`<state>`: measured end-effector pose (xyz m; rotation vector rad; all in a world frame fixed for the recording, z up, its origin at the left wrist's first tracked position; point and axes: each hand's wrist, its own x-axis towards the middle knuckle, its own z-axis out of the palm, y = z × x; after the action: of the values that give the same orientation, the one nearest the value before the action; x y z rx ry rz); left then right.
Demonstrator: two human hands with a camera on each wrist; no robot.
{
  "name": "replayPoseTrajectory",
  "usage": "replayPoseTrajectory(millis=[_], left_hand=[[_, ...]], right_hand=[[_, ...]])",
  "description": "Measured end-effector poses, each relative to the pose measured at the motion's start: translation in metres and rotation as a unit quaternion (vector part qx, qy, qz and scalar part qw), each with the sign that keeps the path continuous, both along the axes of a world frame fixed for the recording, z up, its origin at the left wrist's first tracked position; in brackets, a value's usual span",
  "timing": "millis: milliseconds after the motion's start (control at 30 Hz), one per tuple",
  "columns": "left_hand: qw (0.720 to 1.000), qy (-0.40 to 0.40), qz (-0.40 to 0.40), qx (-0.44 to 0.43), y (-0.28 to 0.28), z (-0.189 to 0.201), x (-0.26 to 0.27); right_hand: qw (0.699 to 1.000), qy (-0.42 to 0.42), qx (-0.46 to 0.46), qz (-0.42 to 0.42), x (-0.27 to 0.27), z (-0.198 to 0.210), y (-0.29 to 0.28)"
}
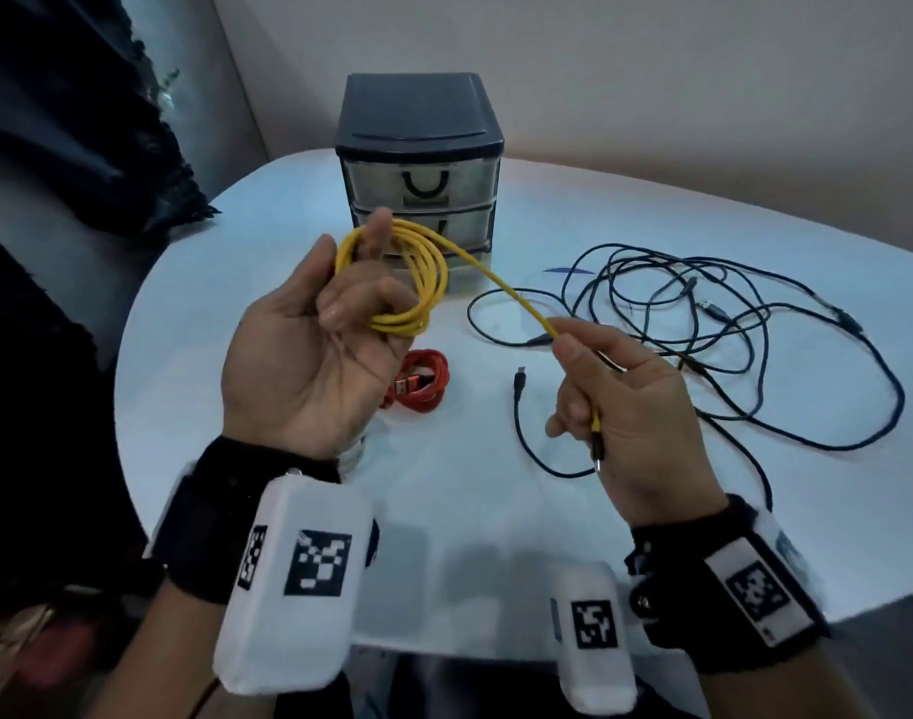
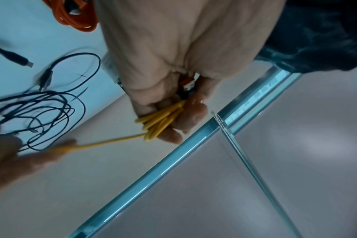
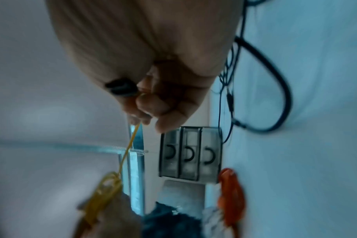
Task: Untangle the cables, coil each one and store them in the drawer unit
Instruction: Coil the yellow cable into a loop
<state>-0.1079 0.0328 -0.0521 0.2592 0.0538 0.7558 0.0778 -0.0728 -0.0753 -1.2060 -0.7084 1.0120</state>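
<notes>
**Kid:** What is the left hand (image 1: 309, 350) doing?

**Helper:** It is up in the middle left of the head picture, palm facing the camera. Its fingers curl round a yellow cable (image 1: 407, 282) that is wound in loops. The left wrist picture shows those loops (image 2: 159, 122) squeezed between the fingers and thumb.

**Kid:** And the right hand (image 1: 620, 412)?

**Helper:** It is in the middle right, and it pinches the loose end of the same yellow cable. The cable runs in a line from the loops down to that hand. The dark plug sticks out below the fingers.

**Kid:** Where does the cable go?

**Helper:** Into the drawer box (image 1: 420, 184). It stands at the top middle, on the white table (image 1: 496, 537), behind the left hand. The right wrist picture shows three drawers (image 3: 190, 154), all pushed in.

**Kid:** What else is on the table?

**Helper:** A red cable (image 1: 423, 381) lies coiled just under the left hand. A big mess of black cables (image 1: 729, 329) spreads over the right side, behind the right hand.
</notes>
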Motion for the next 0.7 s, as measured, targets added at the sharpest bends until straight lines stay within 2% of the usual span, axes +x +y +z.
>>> replayPoseTrajectory(millis=[33,100,167,200,267,333,400,467,500,600,633,700], left_hand=[[0.999,0.015,0.038,-0.007,0.001,0.0,-0.002],[0.991,0.061,0.117,-0.019,0.001,-0.003,0.0],[0.977,0.123,0.177,-0.001,-0.002,-0.006,0.005],[0.966,0.161,0.199,0.027,-0.005,-0.007,0.009],[0.928,0.27,0.233,0.109,-0.009,-0.01,0.015],[0.872,0.384,0.226,0.205,-0.015,-0.011,0.019],[0.813,0.458,0.172,0.316,-0.023,-0.01,0.023],[0.773,0.483,0.082,0.403,-0.034,-0.009,0.029],[0.776,0.475,0.038,0.414,-0.039,-0.008,0.032],[0.846,0.419,-0.032,0.329,-0.043,-0.01,0.036],[0.862,0.4,-0.045,0.309,-0.042,-0.011,0.036],[0.864,0.392,-0.044,0.313,-0.039,-0.016,0.035]], right_hand=[[0.997,-0.071,-0.027,0.019,-0.002,-0.004,-0.001],[0.969,-0.197,-0.079,0.127,-0.009,-0.008,-0.005],[0.914,-0.303,-0.114,0.243,-0.022,-0.006,-0.012],[0.886,-0.361,-0.115,0.266,-0.028,-0.003,-0.017],[0.85,-0.461,-0.072,0.244,-0.036,0.008,-0.026],[0.844,-0.499,0.002,0.194,-0.034,0.022,-0.03],[0.844,-0.513,0.068,0.139,-0.026,0.03,-0.03],[0.845,-0.519,0.101,0.081,-0.015,0.029,-0.027],[0.854,-0.505,0.104,0.067,-0.012,0.027,-0.024],[0.91,-0.387,0.121,0.086,-0.014,0.021,-0.019],[0.92,-0.359,0.132,0.087,-0.018,0.02,-0.019],[0.919,-0.357,0.153,0.065,-0.023,0.019,-0.017]])
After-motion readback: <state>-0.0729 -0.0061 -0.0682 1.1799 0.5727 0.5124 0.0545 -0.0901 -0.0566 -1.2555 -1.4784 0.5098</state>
